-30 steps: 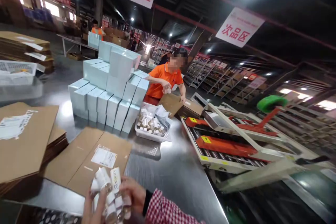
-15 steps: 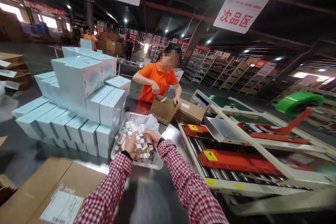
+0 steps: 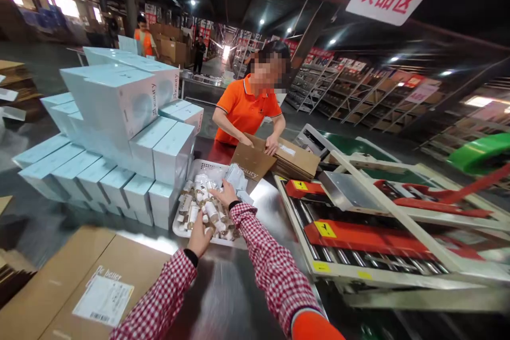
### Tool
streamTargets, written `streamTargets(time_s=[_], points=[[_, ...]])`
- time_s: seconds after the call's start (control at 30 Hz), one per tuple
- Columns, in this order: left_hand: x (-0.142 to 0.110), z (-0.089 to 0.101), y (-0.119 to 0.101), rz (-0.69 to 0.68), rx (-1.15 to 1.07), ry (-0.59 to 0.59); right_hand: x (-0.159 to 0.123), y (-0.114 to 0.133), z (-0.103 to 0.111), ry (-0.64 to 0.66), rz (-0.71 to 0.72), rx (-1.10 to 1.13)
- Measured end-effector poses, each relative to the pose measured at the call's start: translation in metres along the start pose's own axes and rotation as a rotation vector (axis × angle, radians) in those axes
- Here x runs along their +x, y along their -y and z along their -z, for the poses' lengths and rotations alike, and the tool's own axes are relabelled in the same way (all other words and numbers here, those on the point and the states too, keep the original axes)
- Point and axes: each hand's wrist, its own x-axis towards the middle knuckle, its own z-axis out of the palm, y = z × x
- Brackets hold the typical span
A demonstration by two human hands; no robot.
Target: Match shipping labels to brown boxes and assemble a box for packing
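Note:
A white plastic basket (image 3: 180,231) on the steel table (image 3: 223,292) holds several small white-capped bottles (image 3: 195,208) and clear bags. My right hand (image 3: 225,194) reaches into the basket from the right, its fingers stretched over the bottles. My left hand (image 3: 199,237) is at the basket's near rim with its back toward me, so its fingers are hidden. Both sleeves are red-and-white check.
Pale blue boxes (image 3: 119,133) are stacked left of the basket. A person in an orange shirt (image 3: 247,112) handles a brown carton (image 3: 255,162) beside a pile of flat cartons (image 3: 298,160). A roller conveyor with red plates (image 3: 358,236) runs at right. Labelled flat cardboard (image 3: 79,281) lies near left.
A second ago both hands held small bottles close to me. They have since reached forward to the basket, and my left hand has drawn back to its near rim.

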Motion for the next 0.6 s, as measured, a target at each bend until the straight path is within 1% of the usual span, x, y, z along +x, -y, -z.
streamTargets(time_s=[0.1, 0.17, 0.23, 0.33, 0.37, 0.43, 0.5, 0.53, 0.6], points=[[-0.037, 0.033, 0.019, 0.052, -0.056, -0.035, -0.027, -0.002, -0.009, -0.057, 0.145, -0.056], [-0.056, 0.055, 0.031, 0.108, -0.093, -0.061, -0.04, -0.003, -0.016, -0.08, 0.199, -0.121], [-0.067, 0.074, 0.042, 0.163, -0.123, -0.09, -0.045, 0.001, -0.02, -0.125, 0.189, -0.187], [-0.068, 0.092, 0.05, 0.209, -0.122, -0.117, -0.052, 0.018, -0.024, -0.243, 0.152, -0.212], [-0.065, 0.094, 0.051, 0.204, -0.11, -0.119, -0.059, 0.025, -0.027, -0.285, 0.179, -0.2], [-0.057, 0.093, 0.048, 0.157, -0.077, -0.12, -0.082, 0.037, -0.038, -0.323, 0.316, -0.179], [-0.05, 0.083, 0.043, 0.078, -0.041, -0.133, -0.109, 0.042, -0.057, -0.285, 0.475, -0.176], [-0.047, 0.076, 0.04, 0.04, -0.023, -0.14, -0.12, 0.041, -0.066, -0.252, 0.528, -0.182], [-0.041, 0.061, 0.035, -0.017, 0.007, -0.142, -0.134, 0.035, -0.081, -0.192, 0.559, -0.212]])
